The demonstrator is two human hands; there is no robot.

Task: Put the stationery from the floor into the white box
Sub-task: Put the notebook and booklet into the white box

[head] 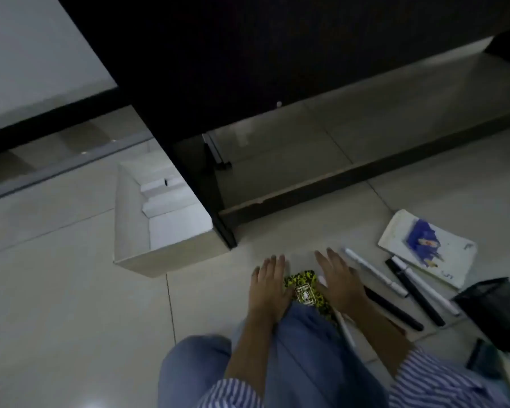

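On the floor, between the left hand (pixel 270 285) and right hand (pixel 340 282), lies a yellow-and-black notebook (pixel 305 290). Both hands' fingers are straight, spread, gripping nothing. It looks light, flat and stiff; pinch its long edges. The white box (pixel 136 248) sits near, front-left.

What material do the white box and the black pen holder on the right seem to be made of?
White box: likely cardboard, matte; thin straight walls, folded flaps inside and sharp creased corners. Black pen holder: possibly metal mesh, dark and dull; a faint grid texture shows, but blur leaves this uncertain.
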